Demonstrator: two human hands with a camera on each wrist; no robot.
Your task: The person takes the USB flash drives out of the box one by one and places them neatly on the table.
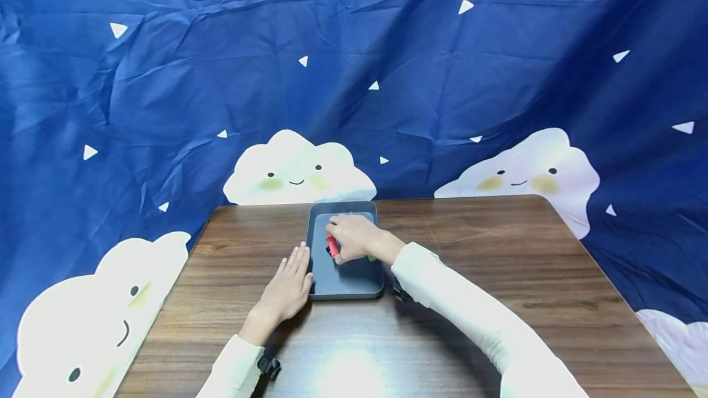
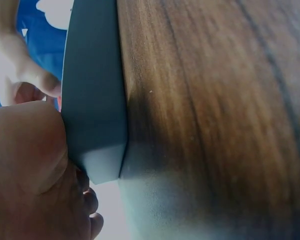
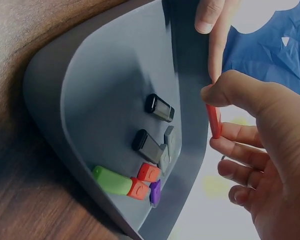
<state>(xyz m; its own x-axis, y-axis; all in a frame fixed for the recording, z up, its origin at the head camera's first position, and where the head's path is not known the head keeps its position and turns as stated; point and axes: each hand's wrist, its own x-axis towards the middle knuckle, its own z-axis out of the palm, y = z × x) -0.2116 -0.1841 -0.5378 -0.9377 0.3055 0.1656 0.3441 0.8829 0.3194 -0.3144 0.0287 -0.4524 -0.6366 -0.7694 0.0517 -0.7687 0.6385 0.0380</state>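
A dark grey tray (image 1: 345, 284) lies on the wooden table. Over it, my right hand (image 1: 356, 235) pinches a small flat red stick (image 3: 213, 120), perhaps a USB stick, between thumb and fingers. My left hand (image 1: 287, 284) lies palm down with straight fingers along the tray's left wall. Inside the tray, the right wrist view shows two black USB sticks (image 3: 160, 107), some grey ones (image 3: 170, 137), and a cluster at one end: a green stick (image 3: 111, 181), red pieces (image 3: 149, 172) and a purple one (image 3: 155, 192).
The brown wooden table (image 1: 481, 244) extends to both sides of the tray. Behind it hangs a blue cloth (image 1: 398, 35) with white clouds and small triangles. A bright light reflection shows on the table's near part.
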